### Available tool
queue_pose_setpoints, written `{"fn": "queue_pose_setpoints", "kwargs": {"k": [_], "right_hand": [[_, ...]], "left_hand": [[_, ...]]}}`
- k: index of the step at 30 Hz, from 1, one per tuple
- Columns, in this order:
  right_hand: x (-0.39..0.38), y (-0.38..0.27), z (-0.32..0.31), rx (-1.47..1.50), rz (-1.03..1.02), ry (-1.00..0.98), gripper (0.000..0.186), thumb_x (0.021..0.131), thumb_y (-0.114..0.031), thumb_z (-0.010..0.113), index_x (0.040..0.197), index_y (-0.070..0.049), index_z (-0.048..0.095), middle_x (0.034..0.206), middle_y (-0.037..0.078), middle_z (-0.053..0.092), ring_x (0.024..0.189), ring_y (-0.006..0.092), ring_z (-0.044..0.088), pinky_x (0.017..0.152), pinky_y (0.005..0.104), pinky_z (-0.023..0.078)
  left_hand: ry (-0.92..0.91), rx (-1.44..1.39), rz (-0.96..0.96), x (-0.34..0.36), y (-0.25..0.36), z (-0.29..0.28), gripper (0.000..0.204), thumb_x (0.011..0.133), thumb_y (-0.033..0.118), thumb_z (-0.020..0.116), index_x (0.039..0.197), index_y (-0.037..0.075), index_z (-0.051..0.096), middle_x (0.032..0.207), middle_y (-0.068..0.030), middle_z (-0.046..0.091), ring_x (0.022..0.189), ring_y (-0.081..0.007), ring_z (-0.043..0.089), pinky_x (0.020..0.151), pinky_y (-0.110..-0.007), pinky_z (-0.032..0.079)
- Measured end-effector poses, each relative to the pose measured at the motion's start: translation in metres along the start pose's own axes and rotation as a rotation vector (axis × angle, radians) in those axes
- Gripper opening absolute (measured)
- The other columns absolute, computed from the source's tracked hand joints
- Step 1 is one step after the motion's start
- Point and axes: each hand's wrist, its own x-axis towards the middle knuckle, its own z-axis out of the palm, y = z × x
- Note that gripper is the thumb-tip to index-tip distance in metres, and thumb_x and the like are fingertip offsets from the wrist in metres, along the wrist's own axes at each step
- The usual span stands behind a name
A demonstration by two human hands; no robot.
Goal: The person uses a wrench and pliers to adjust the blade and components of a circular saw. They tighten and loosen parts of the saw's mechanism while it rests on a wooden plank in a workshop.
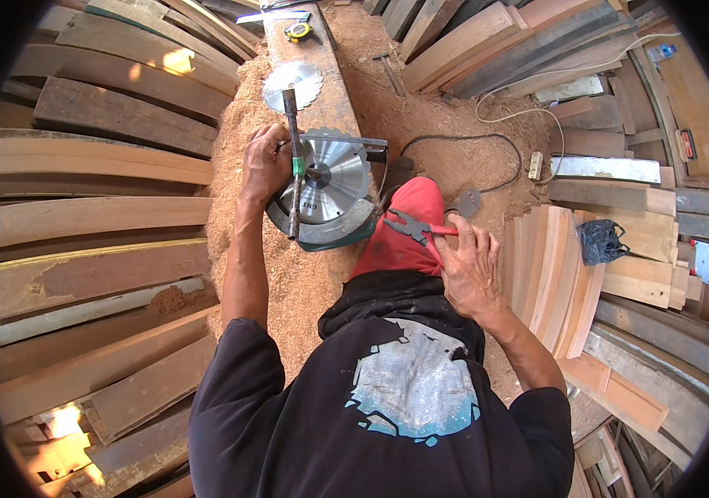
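Note:
A circular saw [375,226] lies on a plank with its round toothed blade [342,178] facing up. Over the blade's centre stands a dark T-handle wrench [294,203], its crossbar wrapped in green at the middle. My left hand [266,158] is closed at the saw's left side, right beside that crossbar; what its fingers wrap is partly hidden. In my right hand [472,267] are red-handled pliers [408,226], held above my red-clad leg with the jaws pointing left toward the saw. A second saw blade [292,85] rests flat on the plank beyond the saw.
A yellow tape measure [297,31] sits at the plank's far end. Sawdust [238,274] covers the ground. A hammer [388,73], a power strip [535,165] with its cable and a black plastic bag [602,241] are on the right. Stacked boards [93,158] line both sides.

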Motion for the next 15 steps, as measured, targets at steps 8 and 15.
{"fn": "queue_pose_setpoints", "kwargs": {"k": [8, 15], "right_hand": [[0.0075, 0.0035, -0.0023, 0.093, -0.028, -0.043, 0.043, 0.089, -0.014, 0.071, 0.131, -0.009, 0.072, 0.147, 0.016, 0.047, 0.13, 0.0363, 0.048, 0.11, 0.0526, 0.038], [0.0097, 0.0035, 0.0004, 0.174, -0.025, -0.083, 0.042, 0.084, -0.012, 0.074, 0.126, -0.007, 0.073, 0.136, 0.015, 0.052, 0.121, 0.0367, 0.051, 0.101, 0.0511, 0.043]], "left_hand": [[-0.011, -0.013, -0.007, 0.0002, -0.0024, 0.0008, 0.011, 0.085, 0.003, 0.07, 0.088, 0.006, 0.06, 0.085, -0.0138, 0.065, 0.087, -0.0387, 0.064, 0.085, -0.047, 0.05], [-0.017, -0.035, -0.021, -0.0004, -0.0008, 0.0006, 0.01, 0.086, 0.003, 0.07, 0.087, 0.005, 0.06, 0.083, -0.0133, 0.065, 0.086, -0.0373, 0.064, 0.084, -0.046, 0.05]]}}
